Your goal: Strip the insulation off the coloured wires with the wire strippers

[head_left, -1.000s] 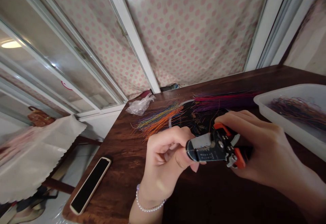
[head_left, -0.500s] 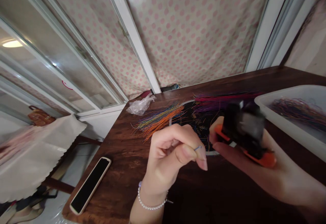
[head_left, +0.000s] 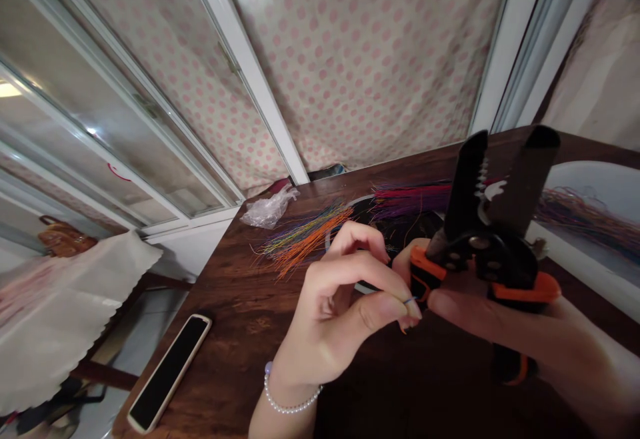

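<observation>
Between the thumb and forefinger of my left hand (head_left: 350,306) is a thin blue wire (head_left: 411,300), with only a short end showing. My right hand (head_left: 505,319) is closed around the orange-and-black handles of a wire stripper (head_left: 480,242). Its notched black jaws stand apart and point up, away from me. The fingertips of both hands are close together, in front of a dark round tray (head_left: 363,209) with a pale rim. Orange, yellow and blue wires (head_left: 310,236) lie over the tray's left side, red and purple wires (head_left: 410,199) over its far side.
A white plastic tub (head_left: 575,246) of mixed wires stands at the right. A crumpled clear plastic bag (head_left: 270,207) lies at the table's far left edge. Near the left front edge rests a phone (head_left: 170,372). Beyond is a cloth-covered table (head_left: 100,306) with a brown bag (head_left: 65,236).
The wire stripper has swung upright, and its jaws now show spread apart. My left hand has moved slightly right, closer to my right fingertips, still pinching the blue wire.
</observation>
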Demonstrator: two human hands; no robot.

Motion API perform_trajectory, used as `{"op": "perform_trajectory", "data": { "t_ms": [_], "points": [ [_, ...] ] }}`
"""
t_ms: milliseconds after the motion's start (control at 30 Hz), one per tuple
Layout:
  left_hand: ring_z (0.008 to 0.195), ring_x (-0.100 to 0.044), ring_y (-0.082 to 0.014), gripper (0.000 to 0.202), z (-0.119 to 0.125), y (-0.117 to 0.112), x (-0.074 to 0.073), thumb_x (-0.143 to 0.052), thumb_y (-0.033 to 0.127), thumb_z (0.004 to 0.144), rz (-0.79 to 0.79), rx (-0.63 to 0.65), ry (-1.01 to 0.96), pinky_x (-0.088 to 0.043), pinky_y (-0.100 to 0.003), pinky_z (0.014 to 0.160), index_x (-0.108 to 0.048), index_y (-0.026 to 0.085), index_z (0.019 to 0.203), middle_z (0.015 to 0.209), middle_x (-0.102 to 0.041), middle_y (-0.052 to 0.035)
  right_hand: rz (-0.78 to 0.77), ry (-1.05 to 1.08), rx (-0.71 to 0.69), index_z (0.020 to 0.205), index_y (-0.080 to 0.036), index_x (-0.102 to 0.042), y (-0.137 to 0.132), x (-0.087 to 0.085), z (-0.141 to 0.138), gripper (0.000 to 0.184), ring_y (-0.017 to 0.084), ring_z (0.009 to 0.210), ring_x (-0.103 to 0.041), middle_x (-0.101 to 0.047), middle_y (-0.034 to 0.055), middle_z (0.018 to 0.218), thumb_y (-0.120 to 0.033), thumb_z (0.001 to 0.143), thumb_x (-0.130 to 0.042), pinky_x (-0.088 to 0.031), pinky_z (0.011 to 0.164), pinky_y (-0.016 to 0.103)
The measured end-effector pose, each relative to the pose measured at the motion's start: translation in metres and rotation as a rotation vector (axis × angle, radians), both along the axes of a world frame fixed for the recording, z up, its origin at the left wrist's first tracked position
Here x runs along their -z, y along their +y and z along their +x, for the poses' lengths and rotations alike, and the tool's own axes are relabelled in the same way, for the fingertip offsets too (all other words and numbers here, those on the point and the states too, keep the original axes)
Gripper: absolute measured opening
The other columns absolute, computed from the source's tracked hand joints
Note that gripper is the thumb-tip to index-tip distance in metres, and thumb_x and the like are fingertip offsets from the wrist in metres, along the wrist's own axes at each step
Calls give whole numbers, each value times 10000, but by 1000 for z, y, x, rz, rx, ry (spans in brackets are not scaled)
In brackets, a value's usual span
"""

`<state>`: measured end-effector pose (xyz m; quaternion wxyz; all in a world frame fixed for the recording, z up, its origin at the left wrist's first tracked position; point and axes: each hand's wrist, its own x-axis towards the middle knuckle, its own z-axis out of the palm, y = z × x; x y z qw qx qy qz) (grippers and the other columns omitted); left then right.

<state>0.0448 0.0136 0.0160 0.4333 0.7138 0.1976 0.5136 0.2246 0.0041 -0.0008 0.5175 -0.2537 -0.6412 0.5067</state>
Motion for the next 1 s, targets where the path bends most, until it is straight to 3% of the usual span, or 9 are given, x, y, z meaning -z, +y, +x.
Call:
{"op": "perform_trajectory", "data": {
  "t_ms": [267, 533, 667, 833, 900, 1000],
  "points": [
    [783, -537, -180, 174, -2, -3, -2, -641, 282, 916, -76, 44, 20, -435, -326, 707, -684, 187, 778, 804, -553, -37, -75, -11, -97, 755, -256, -604, 2, -2, 1, 255, 119, 644, -511, -538, -36, 694, -466, 893, -644, -446, 574, 217],
    [701, -502, -136, 178, -2, -3, -4, -541, 100, 885, -102, 89, 115, -404, -289, 646, -551, 184, 728, 720, -533, 0, -80, -86, -67, 738, -226, -579, 5, -3, 5, 290, 117, 602, -489, -528, -35, 642, -464, 896, -631, -412, 549, 237],
    [616, -405, -97, 206, -4, -4, -7, -481, -3, 756, -75, 1, 235, -335, -253, 558, -479, 193, 694, 666, -468, 38, -35, -146, 69, 739, -232, -587, 6, 1, 6, 240, 109, 572, -480, -526, -41, 628, -418, 883, -637, -412, 513, 215],
    [575, -335, -69, 227, -6, -7, -12, -486, -29, 669, 96, -199, 389, -269, -229, 523, -416, 185, 643, 616, -375, 68, 118, -302, 293, 820, -241, -649, 8, 0, 7, 100, 102, 541, -498, -567, -52, 627, -330, 864, -641, -457, 535, 202],
    [581, -343, -67, 230, -5, -8, -13, -498, -33, 661, 171, -279, 466, -280, -235, 550, -414, 180, 636, 612, -367, 73, 191, -372, 301, 797, -230, -650, 9, -6, 7, 98, 105, 546, -536, -594, -52, 616, -275, 875, -610, -457, 526, 195],
    [608, -375, -77, 220, -3, -8, -11, -513, -15, 686, 247, -377, 588, -312, -259, 615, -417, 176, 633, 618, -381, 70, 275, -471, 205, 746, -219, -623, 11, -14, 8, 161, 98, 557, -570, -630, -59, 620, -152, 873, -550, -434, 502, 180]
  ]
}}
